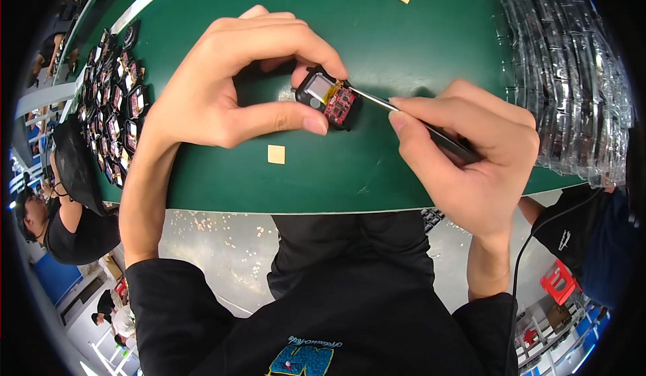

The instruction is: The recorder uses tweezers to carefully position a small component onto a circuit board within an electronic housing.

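Observation:
Between the thumb and fingers of my left hand (249, 80) is a small black electronic device (328, 98) with its inside exposed. A red circuit board fills its right part, and a silver battery with yellow tape sits at its left. My right hand (471, 147) is closed around a pair of metal tweezers (383, 103), held like a pen. The tip of the tweezers meets the upper right edge of the device, by the board. Whether anything is pinched in the tip is too small to tell.
Many similar opened devices (111, 110) stand in rows at the table's left. Stacked clear plastic trays (565, 80) line the right side. Two small yellowish squares (276, 154) lie on the green table (229, 187). A person (74, 214) sits at the left, another at the right.

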A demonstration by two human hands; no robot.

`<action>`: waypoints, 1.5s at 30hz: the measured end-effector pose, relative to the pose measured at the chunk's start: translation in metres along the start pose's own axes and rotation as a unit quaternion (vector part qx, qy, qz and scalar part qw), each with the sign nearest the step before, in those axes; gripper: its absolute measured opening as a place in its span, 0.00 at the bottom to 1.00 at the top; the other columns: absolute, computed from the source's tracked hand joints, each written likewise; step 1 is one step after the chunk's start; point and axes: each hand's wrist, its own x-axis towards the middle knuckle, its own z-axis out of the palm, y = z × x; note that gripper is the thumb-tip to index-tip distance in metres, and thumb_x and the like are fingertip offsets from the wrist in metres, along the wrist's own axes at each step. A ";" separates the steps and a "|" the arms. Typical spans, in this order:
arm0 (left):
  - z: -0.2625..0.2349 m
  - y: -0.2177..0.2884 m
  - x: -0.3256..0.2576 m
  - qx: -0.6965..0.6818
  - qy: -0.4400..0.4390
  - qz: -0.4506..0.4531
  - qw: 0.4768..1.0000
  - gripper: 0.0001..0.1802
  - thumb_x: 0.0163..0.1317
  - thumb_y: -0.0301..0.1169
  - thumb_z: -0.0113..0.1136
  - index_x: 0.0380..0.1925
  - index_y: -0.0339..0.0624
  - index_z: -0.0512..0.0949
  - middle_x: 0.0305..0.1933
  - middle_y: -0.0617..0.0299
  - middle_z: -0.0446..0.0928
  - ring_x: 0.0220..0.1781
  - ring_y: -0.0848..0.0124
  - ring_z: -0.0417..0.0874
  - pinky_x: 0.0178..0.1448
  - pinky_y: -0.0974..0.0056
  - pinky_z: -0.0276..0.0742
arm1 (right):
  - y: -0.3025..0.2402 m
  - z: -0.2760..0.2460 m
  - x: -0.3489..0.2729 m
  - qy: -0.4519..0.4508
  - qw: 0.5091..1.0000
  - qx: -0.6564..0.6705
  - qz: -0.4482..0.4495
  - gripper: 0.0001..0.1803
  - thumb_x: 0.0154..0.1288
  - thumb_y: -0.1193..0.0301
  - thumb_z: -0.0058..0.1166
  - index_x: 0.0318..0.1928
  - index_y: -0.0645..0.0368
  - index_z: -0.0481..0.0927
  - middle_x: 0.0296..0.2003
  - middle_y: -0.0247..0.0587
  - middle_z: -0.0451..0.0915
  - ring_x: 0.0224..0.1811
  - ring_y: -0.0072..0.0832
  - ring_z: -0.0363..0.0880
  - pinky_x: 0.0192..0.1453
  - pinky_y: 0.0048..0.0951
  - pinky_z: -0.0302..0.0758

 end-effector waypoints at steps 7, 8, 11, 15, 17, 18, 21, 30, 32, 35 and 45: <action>0.003 0.009 0.006 0.071 0.035 0.016 0.997 0.32 0.46 0.37 0.90 0.54 0.42 0.90 0.32 0.68 0.79 0.32 0.69 0.73 0.44 0.61 0.65 | -0.005 0.002 0.003 0.100 0.992 0.040 0.064 0.07 0.64 0.85 0.73 0.43 0.68 0.94 0.23 0.31 0.80 0.23 0.12 0.73 0.27 0.19 0.61; 0.004 0.008 0.007 0.075 0.038 0.019 0.996 0.30 0.49 0.38 0.89 0.53 0.43 0.90 0.31 0.67 0.79 0.33 0.67 0.76 0.44 0.60 0.66 | -0.006 -0.001 0.003 0.096 0.993 0.032 0.067 0.07 0.64 0.84 0.73 0.43 0.67 0.95 0.23 0.31 0.80 0.23 0.12 0.73 0.27 0.20 0.61; 0.003 0.013 0.008 0.089 0.049 0.023 0.994 0.29 0.49 0.37 0.90 0.51 0.42 0.91 0.29 0.66 0.79 0.33 0.66 0.77 0.44 0.59 0.69 | -0.004 -0.005 0.004 0.108 0.992 0.026 0.054 0.07 0.63 0.81 0.75 0.42 0.64 0.95 0.23 0.31 0.81 0.22 0.12 0.72 0.26 0.22 0.62; 0.005 0.015 0.002 0.053 0.078 -0.049 0.994 0.26 0.52 0.35 0.88 0.51 0.41 0.91 0.30 0.66 0.80 0.33 0.70 0.78 0.41 0.62 0.71 | -0.005 0.000 0.003 0.153 0.983 0.081 0.058 0.08 0.63 0.81 0.73 0.43 0.66 0.95 0.24 0.35 0.84 0.22 0.15 0.75 0.26 0.24 0.66; 0.002 0.015 0.002 -0.021 0.135 -0.097 0.986 0.23 0.51 0.32 0.88 0.48 0.38 0.92 0.33 0.66 0.84 0.31 0.77 0.77 0.36 0.69 0.71 | -0.007 0.000 0.001 0.166 0.981 0.087 0.049 0.08 0.64 0.81 0.73 0.43 0.66 0.95 0.24 0.35 0.83 0.22 0.15 0.75 0.26 0.24 0.66; -0.004 0.016 0.009 -0.042 0.155 -0.105 0.981 0.23 0.52 0.32 0.88 0.48 0.38 0.91 0.35 0.66 0.86 0.31 0.78 0.77 0.36 0.70 0.71 | -0.007 0.001 0.000 0.166 0.980 0.098 0.057 0.07 0.64 0.81 0.73 0.43 0.66 0.95 0.24 0.35 0.83 0.21 0.15 0.75 0.25 0.25 0.66; -0.024 0.027 0.058 -0.073 0.193 -0.042 0.978 0.24 0.55 0.34 0.86 0.50 0.38 0.91 0.44 0.63 0.91 0.37 0.78 0.80 0.40 0.69 0.73 | -0.003 0.002 -0.003 0.159 0.981 0.093 0.053 0.07 0.64 0.81 0.72 0.43 0.66 0.95 0.23 0.35 0.83 0.21 0.15 0.74 0.25 0.25 0.65; -0.081 0.048 0.261 0.106 0.033 0.129 0.985 0.25 0.67 0.43 0.80 0.60 0.44 0.90 0.49 0.65 0.84 0.46 0.71 0.78 0.51 0.62 0.75 | -0.005 0.001 0.000 0.131 0.988 0.069 0.053 0.08 0.67 0.76 0.71 0.44 0.68 0.93 0.25 0.41 0.84 0.22 0.23 0.77 0.28 0.30 0.70; -0.082 0.032 0.272 0.115 0.011 0.145 0.983 0.25 0.68 0.44 0.78 0.62 0.45 0.90 0.58 0.61 0.88 0.56 0.67 0.84 0.58 0.60 0.79 | -0.007 0.005 0.001 0.123 0.989 0.064 0.051 0.08 0.67 0.76 0.71 0.44 0.68 0.93 0.25 0.41 0.84 0.22 0.23 0.77 0.27 0.30 0.69; -0.085 0.024 0.265 0.097 0.019 0.130 0.987 0.23 0.73 0.40 0.73 0.64 0.46 0.88 0.67 0.58 0.89 0.63 0.66 0.86 0.63 0.61 0.81 | -0.005 0.004 0.002 0.127 0.988 0.065 0.057 0.08 0.67 0.77 0.72 0.44 0.68 0.94 0.24 0.40 0.83 0.22 0.22 0.76 0.27 0.29 0.68; -0.117 -0.100 0.118 0.300 0.032 -0.190 0.934 0.27 0.69 0.42 0.76 0.64 0.45 0.85 0.59 0.51 0.85 0.62 0.51 0.86 0.69 0.51 0.81 | -0.007 0.001 0.002 0.132 0.989 0.056 0.047 0.08 0.65 0.77 0.75 0.44 0.65 0.95 0.22 0.34 0.81 0.22 0.15 0.72 0.26 0.24 0.62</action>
